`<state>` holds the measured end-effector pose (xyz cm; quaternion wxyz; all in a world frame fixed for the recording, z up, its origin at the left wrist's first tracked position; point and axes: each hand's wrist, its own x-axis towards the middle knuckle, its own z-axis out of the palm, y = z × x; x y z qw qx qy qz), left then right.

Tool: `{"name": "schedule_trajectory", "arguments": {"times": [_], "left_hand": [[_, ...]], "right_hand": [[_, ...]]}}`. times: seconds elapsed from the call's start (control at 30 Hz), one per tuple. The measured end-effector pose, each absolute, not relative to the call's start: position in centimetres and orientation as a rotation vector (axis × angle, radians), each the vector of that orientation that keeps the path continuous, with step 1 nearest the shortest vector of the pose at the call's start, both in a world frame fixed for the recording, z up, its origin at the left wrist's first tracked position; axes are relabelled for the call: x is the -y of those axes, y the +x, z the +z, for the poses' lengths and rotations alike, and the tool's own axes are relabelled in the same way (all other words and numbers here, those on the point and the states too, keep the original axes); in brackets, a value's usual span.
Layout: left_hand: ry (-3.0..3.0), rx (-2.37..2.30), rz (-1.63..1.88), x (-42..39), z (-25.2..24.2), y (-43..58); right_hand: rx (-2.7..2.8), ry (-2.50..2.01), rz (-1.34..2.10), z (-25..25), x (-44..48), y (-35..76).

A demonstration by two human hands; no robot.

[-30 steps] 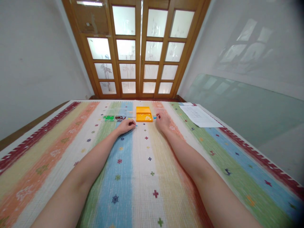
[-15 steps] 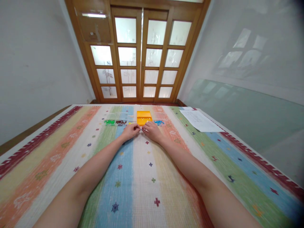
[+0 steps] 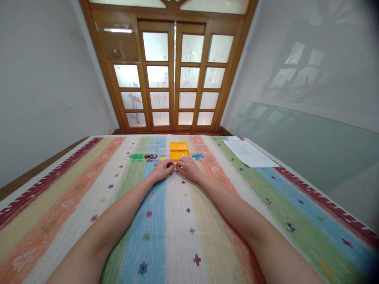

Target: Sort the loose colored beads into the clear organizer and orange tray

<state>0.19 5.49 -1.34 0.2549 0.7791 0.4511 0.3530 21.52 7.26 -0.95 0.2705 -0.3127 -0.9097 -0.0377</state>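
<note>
My left hand (image 3: 163, 169) and my right hand (image 3: 187, 167) meet at the middle of the table, fingertips pinched and nearly touching. Whatever lies between the fingertips is too small to make out. Just behind my hands stands an orange box (image 3: 179, 146) with its lid raised; small pale pieces lie in it, partly hidden by my right hand. Left of it are clear boxes with green pieces (image 3: 136, 157), dark red-brown pieces (image 3: 151, 157) and a few yellow pieces (image 3: 162, 158). Blue pieces (image 3: 197, 156) sit in a clear box beyond my right hand.
A striped, patterned cloth (image 3: 177, 236) covers the table. Printed paper sheets (image 3: 248, 153) lie at the far right edge. Behind the table is a wooden door with glass panes (image 3: 189, 77); a glass panel (image 3: 290, 146) leans along the right wall.
The camera view has tilted slightly upward, so the table appears lower. Both hands stay together at the same spot, fingers still pinched, with the left fingers shifted slightly.
</note>
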Motion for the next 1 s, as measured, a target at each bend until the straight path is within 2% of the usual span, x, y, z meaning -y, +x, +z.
{"name": "schedule_trajectory", "arguments": {"times": [0.13, 0.43, 0.53, 0.8, 1.0], "left_hand": [[2.114, -1.273, 0.977, -5.7, -1.8, 0.0], [2.436, -1.329, 0.805, -6.2, -2.3, -0.4], [2.492, -1.33, 0.776, -6.1, -2.1, -0.1], [2.625, -1.3, 0.661, -2.5, -1.7, -3.6], [2.542, -1.649, 0.376, -0.1, -2.4, -11.2]], "right_hand": [[2.369, -0.922, -0.132, -0.9, -7.8, 22.2], [1.745, -1.473, -0.075, -0.8, -10.8, 27.0], [1.806, -1.46, -0.062, -1.1, -10.7, 26.9], [2.39, -1.154, -0.115, -1.4, -8.4, 24.3], [2.476, -1.149, 0.03, -1.9, -5.9, 24.9]]}}
